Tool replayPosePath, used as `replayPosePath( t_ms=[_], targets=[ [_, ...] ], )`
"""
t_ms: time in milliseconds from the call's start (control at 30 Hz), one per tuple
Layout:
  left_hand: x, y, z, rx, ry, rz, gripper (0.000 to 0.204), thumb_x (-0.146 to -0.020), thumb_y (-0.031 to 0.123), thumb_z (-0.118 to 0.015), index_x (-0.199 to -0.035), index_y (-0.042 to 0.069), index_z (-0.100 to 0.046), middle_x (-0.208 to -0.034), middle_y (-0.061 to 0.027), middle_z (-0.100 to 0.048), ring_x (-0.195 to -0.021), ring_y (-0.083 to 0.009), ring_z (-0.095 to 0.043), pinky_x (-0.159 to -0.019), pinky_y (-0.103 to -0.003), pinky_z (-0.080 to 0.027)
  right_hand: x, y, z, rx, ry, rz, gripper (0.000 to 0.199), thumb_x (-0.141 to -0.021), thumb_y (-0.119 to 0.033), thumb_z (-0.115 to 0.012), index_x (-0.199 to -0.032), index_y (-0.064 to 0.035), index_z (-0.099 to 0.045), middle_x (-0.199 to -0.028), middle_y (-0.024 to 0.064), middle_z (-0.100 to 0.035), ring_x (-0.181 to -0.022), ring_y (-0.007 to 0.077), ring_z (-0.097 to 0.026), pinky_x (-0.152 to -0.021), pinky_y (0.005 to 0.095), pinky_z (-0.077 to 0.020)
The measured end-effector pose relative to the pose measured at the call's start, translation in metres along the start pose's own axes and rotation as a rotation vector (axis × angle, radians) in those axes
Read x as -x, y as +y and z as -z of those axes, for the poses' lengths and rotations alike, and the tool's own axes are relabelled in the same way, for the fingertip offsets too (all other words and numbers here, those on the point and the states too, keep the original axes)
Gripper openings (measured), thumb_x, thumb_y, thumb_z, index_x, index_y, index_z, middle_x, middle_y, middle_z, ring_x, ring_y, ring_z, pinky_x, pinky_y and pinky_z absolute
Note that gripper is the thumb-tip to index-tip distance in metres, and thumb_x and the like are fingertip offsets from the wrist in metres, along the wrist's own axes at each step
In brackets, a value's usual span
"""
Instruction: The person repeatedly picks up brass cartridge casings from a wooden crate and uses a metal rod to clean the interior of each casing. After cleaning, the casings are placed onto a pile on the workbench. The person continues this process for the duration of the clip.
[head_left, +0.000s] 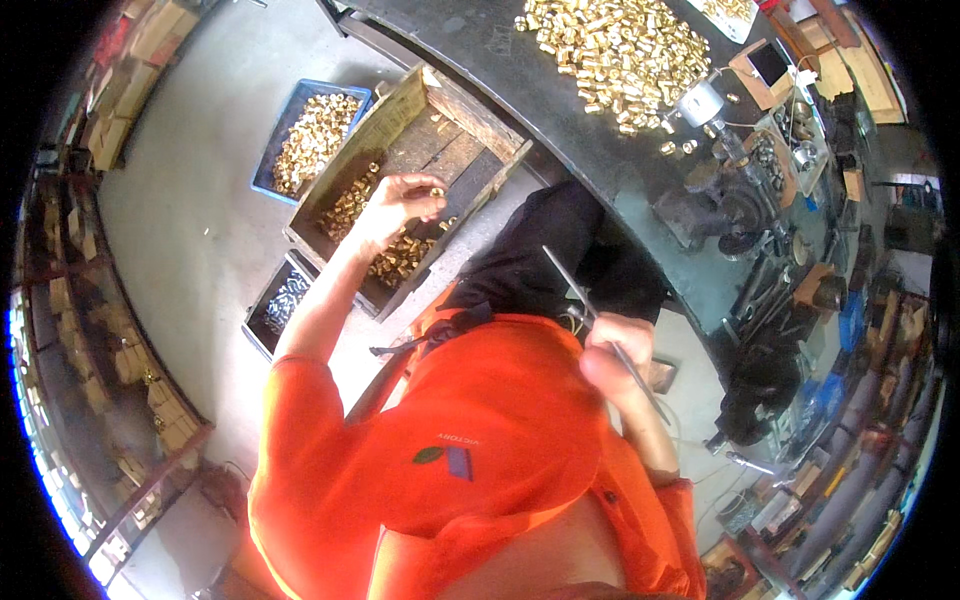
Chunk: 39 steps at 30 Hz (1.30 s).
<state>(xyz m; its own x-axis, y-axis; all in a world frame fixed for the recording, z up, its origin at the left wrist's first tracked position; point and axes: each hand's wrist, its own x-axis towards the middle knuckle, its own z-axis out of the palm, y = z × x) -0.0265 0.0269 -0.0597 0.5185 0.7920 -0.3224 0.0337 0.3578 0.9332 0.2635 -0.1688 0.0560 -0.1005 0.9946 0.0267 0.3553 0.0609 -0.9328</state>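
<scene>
The hands are apart. The left hand (395, 208) pinches a small brass-coloured piece (438, 192) at its fingertips, above a wooden box (425, 145) partly filled with similar pieces (398, 262). The right hand (618, 360) is closed around a thin metal rod (566, 273), near the lap. A blue tray (264, 168) of pieces sits beside the box; a heap (620, 60) covers part of the dark surface (650, 240).

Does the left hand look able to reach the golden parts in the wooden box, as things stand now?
Most likely yes: the left hand is over the open-topped wooden box, and nothing seems to lie between it and the golden parts. It appears to pinch one small piece, though.
</scene>
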Motion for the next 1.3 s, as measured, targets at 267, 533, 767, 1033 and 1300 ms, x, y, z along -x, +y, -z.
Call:
replayPosePath(
  t_ms=[267, 533, 767, 1033, 1300],
  targets=[
    [0.042, 0.068, -0.105, -0.161, -0.318, -0.213, 0.019, -0.074, 0.003, -0.076, -0.088, 0.002, -0.063, -0.081, -0.0009, -0.057, -0.076, -0.0077, -0.054, -0.067, -0.024, -0.044, -0.022, -0.017, 0.002, 0.008, -0.052, 0.074, 0.034, -0.069, -0.021, -0.065, -0.059, -0.0039, -0.037, -0.053, 0.0076, -0.034, -0.045, 0.0220, -0.035, -0.045, 0.0340, -0.0259],
    [0.045, 0.083, -0.144, -0.639, -0.284, -0.629, 0.020, -0.066, 0.004, -0.076, -0.083, 0.003, -0.065, -0.073, -0.0058, -0.053, -0.055, -0.0168, -0.054, -0.049, -0.030, -0.043, -0.020, -0.017, -0.002, 0.085, -0.039, 0.033, 0.027, -0.065, -0.012, -0.064, -0.061, -0.0026, -0.039, -0.055, 0.0109, -0.039, -0.045, 0.0253, -0.040, -0.045, 0.0347, -0.0312],
    [0.038, 0.086, -0.152, -0.808, -0.333, -0.780, 0.020, -0.066, 0.004, -0.072, -0.085, 0.006, -0.064, -0.076, -0.0079, -0.053, -0.061, -0.0278, -0.058, -0.051, -0.037, -0.046, -0.020, -0.010, 0.001, 0.017, -0.028, -0.010, 0.025, -0.064, -0.007, -0.062, -0.061, -0.0016, -0.038, -0.055, 0.0119, -0.037, -0.046, 0.0256, -0.039, -0.045, 0.0343, -0.0311],
    [0.030, 0.078, -0.149, -0.098, -0.491, -0.111, 0.016, -0.085, 0.008, -0.067, -0.096, -0.003, -0.062, -0.081, -0.0066, -0.064, -0.065, -0.0107, -0.060, -0.058, -0.025, -0.051, -0.016, 0.004, 0.002, -0.058, 0.051, 0.044, 0.027, -0.064, -0.009, -0.062, -0.059, -0.0030, -0.036, -0.054, 0.0083, -0.033, -0.046, 0.0204, -0.035, -0.045, 0.0321, -0.0278],
    [0.014, 0.061, -0.136, -0.619, -0.078, -0.562, 0.018, -0.067, -0.004, -0.065, -0.084, 0.002, -0.063, -0.072, -0.0050, -0.056, -0.056, -0.0095, -0.053, -0.051, -0.025, -0.042, -0.012, -0.008, 0.016, -0.089, 0.098, 0.039, 0.032, -0.066, -0.014, -0.062, -0.055, -0.0039, -0.034, -0.051, 0.0046, -0.031, -0.044, 0.0149, -0.032, -0.044, 0.0309, -0.0247]
  ],
)
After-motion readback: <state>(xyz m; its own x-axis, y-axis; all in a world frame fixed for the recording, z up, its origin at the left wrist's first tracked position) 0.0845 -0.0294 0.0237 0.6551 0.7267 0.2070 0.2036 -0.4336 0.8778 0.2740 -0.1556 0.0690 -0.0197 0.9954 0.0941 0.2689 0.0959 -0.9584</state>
